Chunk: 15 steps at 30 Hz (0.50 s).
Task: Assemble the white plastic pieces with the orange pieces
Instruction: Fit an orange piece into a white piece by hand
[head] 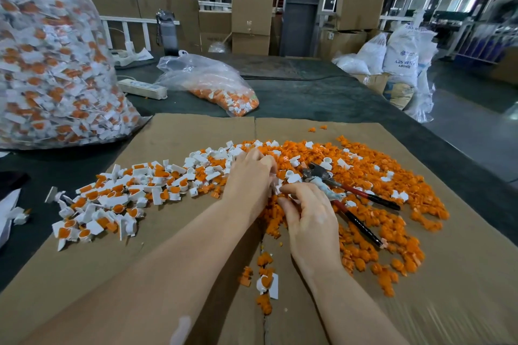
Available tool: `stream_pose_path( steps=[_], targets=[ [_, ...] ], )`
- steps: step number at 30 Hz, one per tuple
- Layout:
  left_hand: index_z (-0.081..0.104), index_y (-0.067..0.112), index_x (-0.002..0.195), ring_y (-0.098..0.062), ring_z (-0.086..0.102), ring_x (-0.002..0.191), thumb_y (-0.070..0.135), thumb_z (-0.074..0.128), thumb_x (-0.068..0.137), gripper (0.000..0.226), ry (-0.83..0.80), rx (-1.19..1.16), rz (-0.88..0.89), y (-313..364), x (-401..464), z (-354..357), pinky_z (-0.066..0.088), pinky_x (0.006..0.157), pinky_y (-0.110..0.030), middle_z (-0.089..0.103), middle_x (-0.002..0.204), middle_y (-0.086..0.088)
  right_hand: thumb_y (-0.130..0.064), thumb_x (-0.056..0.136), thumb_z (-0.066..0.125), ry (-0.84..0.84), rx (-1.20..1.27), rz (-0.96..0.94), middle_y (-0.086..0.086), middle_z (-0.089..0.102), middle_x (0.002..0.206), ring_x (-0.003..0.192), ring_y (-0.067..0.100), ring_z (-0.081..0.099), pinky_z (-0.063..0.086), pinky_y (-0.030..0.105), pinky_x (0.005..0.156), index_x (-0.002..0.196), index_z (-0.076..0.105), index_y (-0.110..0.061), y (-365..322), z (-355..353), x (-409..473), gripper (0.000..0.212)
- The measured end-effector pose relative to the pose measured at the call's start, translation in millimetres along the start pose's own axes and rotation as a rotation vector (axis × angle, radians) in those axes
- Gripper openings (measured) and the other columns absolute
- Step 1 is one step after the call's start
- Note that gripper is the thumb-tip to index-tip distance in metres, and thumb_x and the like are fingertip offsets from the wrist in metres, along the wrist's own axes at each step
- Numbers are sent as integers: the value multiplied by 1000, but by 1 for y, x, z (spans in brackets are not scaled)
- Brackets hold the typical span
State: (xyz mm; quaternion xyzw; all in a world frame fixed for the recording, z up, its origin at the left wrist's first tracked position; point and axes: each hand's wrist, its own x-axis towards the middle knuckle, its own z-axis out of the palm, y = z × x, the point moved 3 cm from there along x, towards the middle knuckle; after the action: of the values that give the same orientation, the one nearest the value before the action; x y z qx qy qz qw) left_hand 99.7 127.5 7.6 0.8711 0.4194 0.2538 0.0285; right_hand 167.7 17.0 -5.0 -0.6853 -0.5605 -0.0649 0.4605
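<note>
Right hand [308,218] pinches a small white plastic piece [278,189]; left hand [249,176] curls over it, steadying for the press-fit. Loose orange pieces [378,232] lie just beyond, within reach. Red-handled pliers [350,196] parked across them.

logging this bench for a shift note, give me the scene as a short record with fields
surface: cardboard sheet on a dark table
left hand: over the mixed parts, fingers curled round a white piece
right hand: fingertips touching the same white piece
orange pile: loose orange pieces, right of the hands
assembled pile: white-and-orange units, left of the hands
pliers: red-handled, lying on the orange pile
big bag: clear, full of assembled units, far left
small bag: clear, part full, behind the sheet
power strip: beside the big bag
</note>
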Motion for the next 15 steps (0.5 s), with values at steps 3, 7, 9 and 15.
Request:
stream_pose_path(
  steps=[3, 7, 9, 15],
  targets=[
    [58, 23, 111, -16, 40, 111, 22, 43, 98, 20, -27, 78, 93, -3, -6, 3, 34, 97, -28, 51, 118, 3, -13, 86, 64, -11, 0, -7, 0, 65, 92, 88, 5, 52, 33, 5, 76, 98, 67, -12, -1, 1, -1, 12],
    [58, 20, 106, -14, 43, 105, 19, 43, 99, 16, 70, 11, 72, -3, -14, -9, 30, 91, -23, 56, 112, 3, -19, 84, 66, -27, 41, -24, -3, 65, 86, 83, 6, 55, 44, 15, 74, 93, 68, -14, -2, 0, -1, 10],
    [59, 17, 100, -13, 43, 96, 20, 46, 98, 14, 125, -103, -11, -5, -20, -17, 29, 81, -20, 59, 104, 1, -22, 85, 65, -62, 76, -3, -5, 64, 84, 81, 7, 57, 51, 23, 73, 92, 67, -15, -2, 0, -2, 10],
    [69, 18, 93, -9, 56, 93, 22, 64, 87, 8, -11, -374, -287, -15, -45, -23, 37, 78, -15, 60, 97, 5, -21, 83, 66, -88, 170, -23, -6, 66, 83, 81, 6, 60, 53, 26, 73, 92, 69, -15, -5, -2, -2, 12]
  ],
)
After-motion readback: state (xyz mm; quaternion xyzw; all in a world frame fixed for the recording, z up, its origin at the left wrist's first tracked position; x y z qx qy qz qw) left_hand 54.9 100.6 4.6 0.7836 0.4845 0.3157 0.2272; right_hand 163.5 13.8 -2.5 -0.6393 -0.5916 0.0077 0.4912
